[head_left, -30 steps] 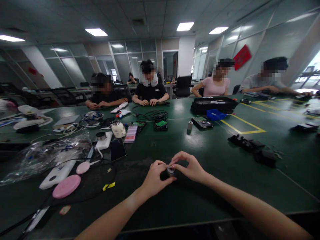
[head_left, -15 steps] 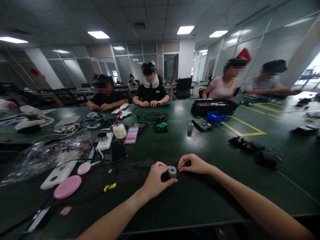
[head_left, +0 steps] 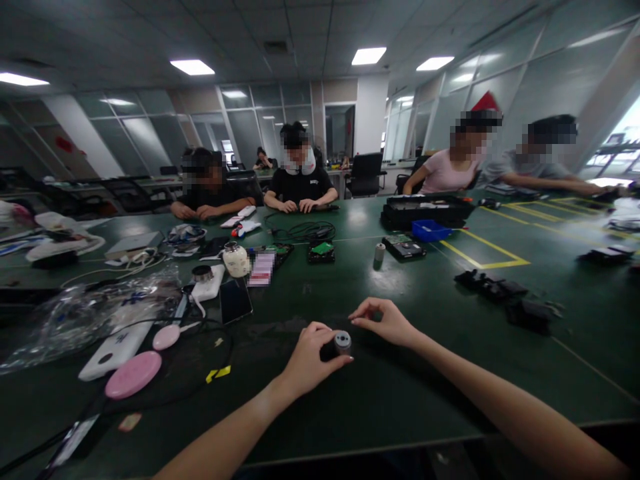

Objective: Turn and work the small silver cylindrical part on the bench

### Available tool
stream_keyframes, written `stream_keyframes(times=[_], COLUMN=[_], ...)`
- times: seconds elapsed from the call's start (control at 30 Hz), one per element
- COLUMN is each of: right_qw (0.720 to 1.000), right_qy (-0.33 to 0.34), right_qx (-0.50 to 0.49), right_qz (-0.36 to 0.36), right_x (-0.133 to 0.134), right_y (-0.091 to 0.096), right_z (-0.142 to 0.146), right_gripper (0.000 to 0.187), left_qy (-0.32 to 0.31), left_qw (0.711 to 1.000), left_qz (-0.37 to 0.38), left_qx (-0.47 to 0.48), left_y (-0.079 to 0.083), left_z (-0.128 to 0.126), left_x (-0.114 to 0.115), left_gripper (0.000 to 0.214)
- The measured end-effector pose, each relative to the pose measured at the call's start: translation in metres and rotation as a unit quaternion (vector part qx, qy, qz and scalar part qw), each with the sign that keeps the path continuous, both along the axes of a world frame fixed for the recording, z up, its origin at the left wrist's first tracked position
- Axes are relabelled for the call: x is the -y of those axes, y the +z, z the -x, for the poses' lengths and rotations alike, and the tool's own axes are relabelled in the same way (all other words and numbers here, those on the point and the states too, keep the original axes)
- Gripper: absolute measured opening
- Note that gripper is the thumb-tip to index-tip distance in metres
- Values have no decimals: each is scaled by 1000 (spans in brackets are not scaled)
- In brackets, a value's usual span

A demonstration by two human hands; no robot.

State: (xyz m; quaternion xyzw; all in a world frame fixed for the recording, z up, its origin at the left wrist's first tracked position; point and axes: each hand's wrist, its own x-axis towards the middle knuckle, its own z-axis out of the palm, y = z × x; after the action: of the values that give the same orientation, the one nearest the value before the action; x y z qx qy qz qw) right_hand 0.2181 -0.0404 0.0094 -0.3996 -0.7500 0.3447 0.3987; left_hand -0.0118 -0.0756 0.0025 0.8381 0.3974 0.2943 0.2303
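Observation:
A small cylindrical motor [head_left: 343,341] stands upright on the green table, its grey end face with dark holes turned up. My left hand [head_left: 311,357] grips it from the left, thumb in front and fingers behind. Just above and to the right of the motor is my right hand [head_left: 387,321], thumb and index finger pinched together. Whether anything tiny sits in that pinch is too small to tell. A second metal cylinder [head_left: 379,256] of similar look stands farther back, beside a hard drive [head_left: 405,247].
Left of my arms lie a pink oval case [head_left: 134,375], a white power bank [head_left: 115,350], cables, a phone [head_left: 236,301] and a clear plastic bag [head_left: 125,300]. Black parts [head_left: 527,313] lie at right. A blue tray [head_left: 431,230] is farther back. Several people sit across the table.
My right hand has lifted slightly up and away from the motor's side, its fingers now pinched above it. The left hand stays on the motor. The view has shifted a little.

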Motion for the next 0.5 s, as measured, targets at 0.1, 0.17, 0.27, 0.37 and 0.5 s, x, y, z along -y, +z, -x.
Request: stream_keyframes(times=[0.1, 0.17, 0.27, 0.37, 0.5], right_qw=[997, 995, 996, 998, 997], right_qy=[-7, 12, 34, 38, 24], right_qx=[-75, -95, -81, -58, -55], right_qz=[-15, -6, 3, -11, -44], right_x=[12, 21, 31, 34, 33], right_y=[8, 12, 13, 10, 4], right_z=[10, 17, 24, 28, 31], right_gripper=[17, 16, 13, 11, 7], left_qy=[-2, 2, 10, 7, 5], left_qw=[1000, 1000, 1000, 1000, 1000], left_qz=[-2, -3, 2, 4, 3], left_qx=[5, 7, 7, 5, 7], left_y=[-2, -3, -3, -2, -2], left_z=[0, -1, -1, -1, -1], left_x=[-1, -2, -2, -3, -2], left_gripper=[31, 31, 31, 31, 26])
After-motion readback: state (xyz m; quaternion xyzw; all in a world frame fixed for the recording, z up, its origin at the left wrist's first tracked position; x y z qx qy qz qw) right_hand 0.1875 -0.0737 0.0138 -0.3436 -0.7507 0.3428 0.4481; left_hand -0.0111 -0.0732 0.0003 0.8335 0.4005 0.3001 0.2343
